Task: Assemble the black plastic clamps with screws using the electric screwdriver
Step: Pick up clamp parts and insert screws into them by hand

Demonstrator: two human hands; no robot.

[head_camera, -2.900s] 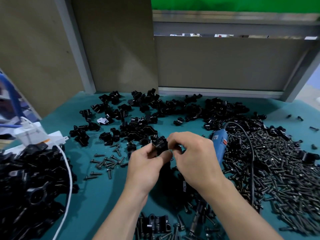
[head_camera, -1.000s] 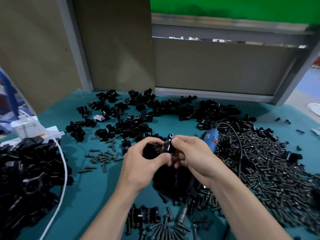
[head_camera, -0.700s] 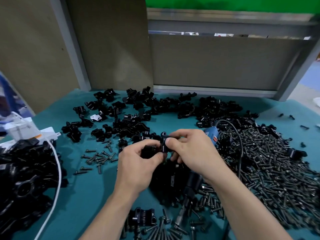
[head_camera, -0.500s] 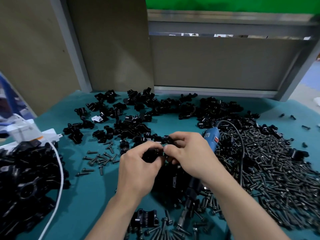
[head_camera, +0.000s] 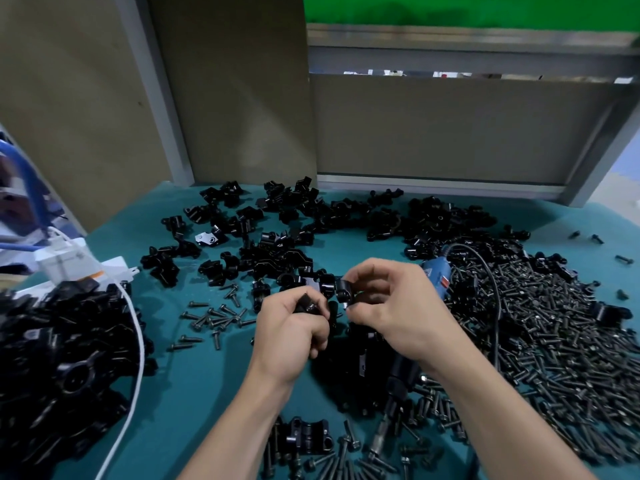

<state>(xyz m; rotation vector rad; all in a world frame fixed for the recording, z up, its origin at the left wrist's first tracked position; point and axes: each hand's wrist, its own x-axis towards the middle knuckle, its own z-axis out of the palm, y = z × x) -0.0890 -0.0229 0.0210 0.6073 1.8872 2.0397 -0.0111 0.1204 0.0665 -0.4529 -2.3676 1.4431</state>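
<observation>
Hands now slightly apart: left hand (head_camera: 291, 334) fingers grip a clamp half (head_camera: 306, 304), right hand (head_camera: 401, 310) fingers pinch the second clamp half (head_camera: 344, 289) above the counter (head_camera: 194, 382); mating step, next needs hole alignment, then a screw (head_camera: 554, 323).

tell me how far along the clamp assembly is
Done: the heap of black parts at left may be finished clamps; I cannot tell. In hand: left hand grips a clamp piece, right hand pinches a second clamp piece, not yet joined; electric screwdriver lies unused. Left: many loose clamp parts and a big screw pile.
</observation>
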